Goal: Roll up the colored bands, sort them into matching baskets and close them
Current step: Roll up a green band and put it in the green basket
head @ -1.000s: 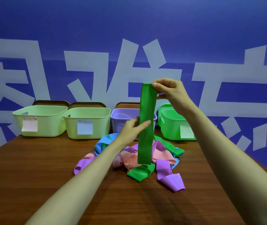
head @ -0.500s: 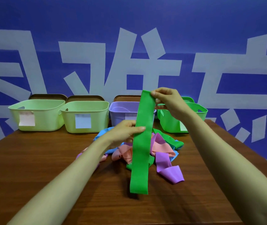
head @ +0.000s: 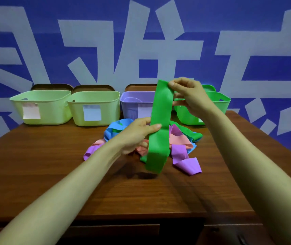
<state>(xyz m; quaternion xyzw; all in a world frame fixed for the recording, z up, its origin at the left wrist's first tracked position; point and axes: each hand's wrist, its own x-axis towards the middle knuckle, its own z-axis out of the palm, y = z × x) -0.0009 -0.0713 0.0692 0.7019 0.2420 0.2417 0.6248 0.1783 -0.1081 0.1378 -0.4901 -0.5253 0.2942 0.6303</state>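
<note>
A long green band (head: 159, 128) hangs upright above the table. My right hand (head: 189, 96) pinches its top end at the height of the basket rims. My left hand (head: 138, 134) grips the band's middle between thumb and fingers. Its lower end hangs just above a pile of bands (head: 178, 144) in blue, pink, purple and green. Along the back stand two pale green baskets (head: 54, 112) (head: 109, 103), a purple basket (head: 134, 103) and a bright green basket (head: 224, 103), all without lids on.
Brown lids (head: 52, 86) lean behind the baskets against the blue wall. A purple band (head: 188, 164) loops out of the pile toward me. The wooden table (head: 44, 165) has its front edge close below my forearms.
Both hands came down with the green band. It now hangs shorter, and its lower end has curled into a loop just above the pile. The view tilted lower.
</note>
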